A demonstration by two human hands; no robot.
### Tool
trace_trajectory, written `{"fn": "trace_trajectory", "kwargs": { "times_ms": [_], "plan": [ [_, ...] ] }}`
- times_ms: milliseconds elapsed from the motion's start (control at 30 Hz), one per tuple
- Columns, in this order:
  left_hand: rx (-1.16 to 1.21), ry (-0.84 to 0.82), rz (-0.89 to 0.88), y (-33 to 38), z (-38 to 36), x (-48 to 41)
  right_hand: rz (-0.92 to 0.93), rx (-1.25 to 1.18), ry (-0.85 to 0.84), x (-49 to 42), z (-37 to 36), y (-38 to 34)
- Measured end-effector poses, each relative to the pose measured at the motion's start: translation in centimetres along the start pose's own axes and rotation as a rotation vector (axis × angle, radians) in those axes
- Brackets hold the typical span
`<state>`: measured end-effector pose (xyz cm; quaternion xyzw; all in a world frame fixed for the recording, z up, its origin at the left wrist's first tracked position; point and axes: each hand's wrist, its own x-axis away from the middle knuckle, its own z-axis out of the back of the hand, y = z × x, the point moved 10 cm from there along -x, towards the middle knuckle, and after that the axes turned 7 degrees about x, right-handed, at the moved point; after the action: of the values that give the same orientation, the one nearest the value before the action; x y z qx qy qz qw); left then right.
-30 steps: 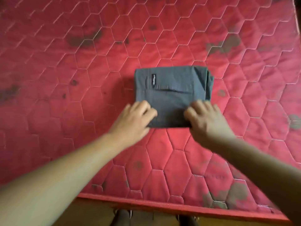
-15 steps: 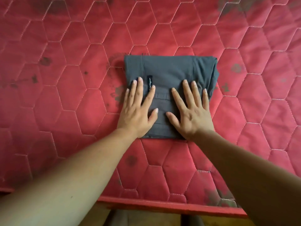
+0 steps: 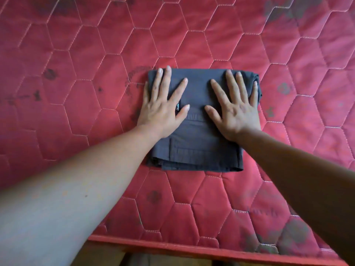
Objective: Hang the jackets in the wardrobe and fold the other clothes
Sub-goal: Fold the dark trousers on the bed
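Pressing my left hand [image 3: 162,110] and right hand [image 3: 235,112] flat, fingers straight and spread, I am covering the folded dark grey cotton garment [image 3: 197,146] lying on the red quilted mattress [image 3: 76,93].

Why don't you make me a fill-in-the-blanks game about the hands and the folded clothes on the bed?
The left hand and the right hand lie palms ____ on the folded grey garment.
The garment rests on a quilted mattress coloured ____.
The mattress stitching makes shapes with ____ sides.
The small black label shows next to the ____ hand.
Missing words: down, red, six, left.
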<state>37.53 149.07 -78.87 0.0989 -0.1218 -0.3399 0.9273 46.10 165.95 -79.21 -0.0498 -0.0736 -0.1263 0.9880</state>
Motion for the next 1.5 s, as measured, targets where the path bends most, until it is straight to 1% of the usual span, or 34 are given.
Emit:
{"fn": "trace_trajectory", "kwargs": {
  "times_ms": [33,100,167,200,267,333,400,467,533,600,667,767,833,967,1033,1167,1233,1333,1500],
  "plan": [
    [0.052,0.012,0.025,-0.2,0.5,0.4,-0.025,-0.05,0.015,0.5,0.3,0.2],
    [0.291,0.069,0.145,-1.0,2.0,1.8,-0.163,-0.245,0.066,2.2,1.5,1.1],
    [0.607,0.147,0.346,-2.3,3.1,4.8,-0.401,-0.558,0.09,5.1,2.1,2.6],
    [0.744,0.151,0.443,-2.9,3.0,6.4,-0.519,-0.711,0.07,6.7,1.5,3.4],
    [0.968,0.054,0.597,-3.4,2.0,8.4,-0.69,-0.955,-0.01,9.1,0.5,3.8],
    [1.175,-0.062,0.702,-3.4,1.1,9.2,-0.786,-1.148,-0.123,10.3,-0.5,3.8],
    [1.272,-0.164,0.693,-3.2,1.0,9.0,-0.787,-1.36,-0.25,10.1,-0.9,3.1],
    [1.225,-0.265,0.646,-3.0,1.3,8.9,-0.72,-1.494,-0.372,9.4,-0.2,1.7],
    [1.19,-0.356,0.625,-2.6,1.8,9.2,-0.649,-1.465,-0.469,8.9,1.1,0.7],
    [1.152,-0.408,0.62,-2.0,3.8,9.9,-0.583,-1.396,-0.484,8.4,3.4,0.0],
    [1.129,-0.421,0.597,-1.4,7.0,10.8,-0.532,-1.354,-0.471,8.5,7.3,-0.8],
    [1.12,-0.405,0.524,0.0,14.6,12.3,-0.436,-1.246,-0.468,9.3,15.1,-2.8],
    [1.112,-0.379,0.477,0.8,20.6,13.6,-0.383,-1.151,-0.463,10.5,21.0,-4.2],
    [1.112,-0.296,0.374,2.3,33.6,15.8,-0.299,-1.07,-0.376,13.2,34.4,-7.5],
    [1.131,-0.264,0.312,3.3,39.8,17.2,-0.287,-1.066,-0.334,14.8,40.6,-9.2],
    [1.107,-0.194,0.212,3.9,50.8,21.9,-0.208,-1.059,-0.322,17.9,50.8,-13.6],
    [1.085,-0.149,0.186,3.7,55.4,24.6,-0.162,-1.069,-0.311,19.2,55.1,-15.8],
    [1.068,-0.1,0.182,3.3,60.2,28.6,-0.097,-1.053,-0.304,20.8,59.5,-18.3],
    [1.075,0.072,0.278,2.1,64.9,36.0,0.072,-1.053,-0.294,21.9,63.5,-23.1]
  ]
}}
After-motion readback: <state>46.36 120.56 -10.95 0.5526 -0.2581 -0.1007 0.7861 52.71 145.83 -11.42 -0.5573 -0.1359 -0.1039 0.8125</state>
